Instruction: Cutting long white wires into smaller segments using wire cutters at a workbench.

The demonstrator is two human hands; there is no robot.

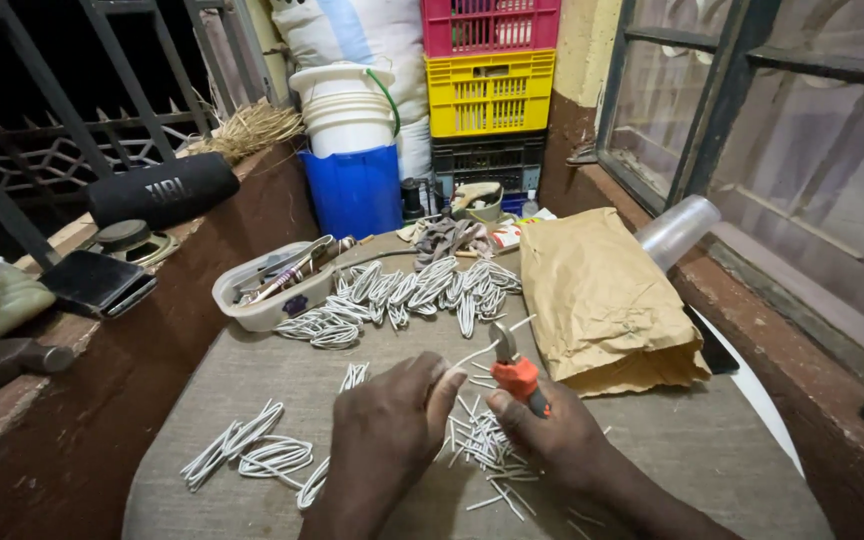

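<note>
The cloth-covered surface point(252, 380) carries everything: a brown paper bag point(602, 300) to the right, a clear plastic tray point(252, 300) of odds and ends to the left, and between them a long heap of bent white wire loops point(402, 295) well beyond the hands. A few more loops point(252, 450) lie to the left of the left hand. Just below both hands sits a scatter of short cut pieces point(487, 450).

The right hand point(552, 430) is clenched around orange-handled pliers point(514, 370), jaws pointing up and away. The left hand point(392, 420) pinches one thin white wire point(482, 350) (only partly visible past the fingers), whose long axis runs up and rightward from the left fingertips to the plier jaws, so it spans the gap between the two hands.
</note>
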